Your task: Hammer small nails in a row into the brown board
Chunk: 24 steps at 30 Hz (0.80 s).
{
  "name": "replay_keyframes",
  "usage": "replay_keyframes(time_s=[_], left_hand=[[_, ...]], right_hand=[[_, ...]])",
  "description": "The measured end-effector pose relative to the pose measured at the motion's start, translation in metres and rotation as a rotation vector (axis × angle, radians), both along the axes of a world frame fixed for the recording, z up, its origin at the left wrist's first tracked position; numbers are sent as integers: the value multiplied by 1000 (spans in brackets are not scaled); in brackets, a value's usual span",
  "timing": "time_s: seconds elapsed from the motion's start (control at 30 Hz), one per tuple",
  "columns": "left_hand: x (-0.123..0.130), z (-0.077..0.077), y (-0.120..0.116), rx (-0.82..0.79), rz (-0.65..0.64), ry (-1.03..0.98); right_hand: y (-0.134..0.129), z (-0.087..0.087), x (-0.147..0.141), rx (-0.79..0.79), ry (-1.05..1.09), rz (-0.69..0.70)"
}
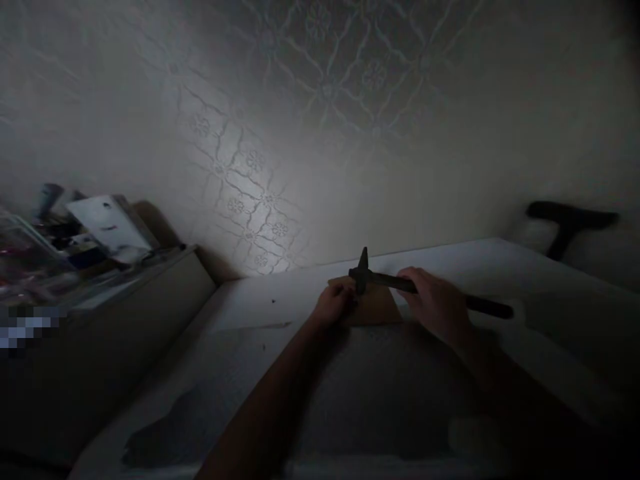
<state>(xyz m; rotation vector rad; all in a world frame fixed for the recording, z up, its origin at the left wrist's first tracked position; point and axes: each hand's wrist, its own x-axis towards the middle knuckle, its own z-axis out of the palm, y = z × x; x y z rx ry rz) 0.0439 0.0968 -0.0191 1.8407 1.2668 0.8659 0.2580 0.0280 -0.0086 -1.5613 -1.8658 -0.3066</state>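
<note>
Both hands meet at the brown board (373,305): right hand (437,303) grips the hammer (400,283), left hand (334,305) pinches beneath its head.

A white tabletop (280,300) bears a brown board (376,308) and grey sheet (380,393).

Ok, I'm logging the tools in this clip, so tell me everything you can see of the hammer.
The hammer is dark all over in the dim light; its material cannot be told. It has a narrow head, pointed at the top, and a long straight handle running to the right. It lies nearly level, just above a brown board on the white surface. The right hand is closed around the handle near the head. The left hand rests on the board right under the head.
</note>
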Motion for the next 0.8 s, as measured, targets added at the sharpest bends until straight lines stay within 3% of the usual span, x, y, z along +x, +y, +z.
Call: replay_keyframes(time_s=[0.8], left_hand=[[-1,-3,3,-16,-5,-53]], right_hand=[[2,-4,1,-2,62,16]])
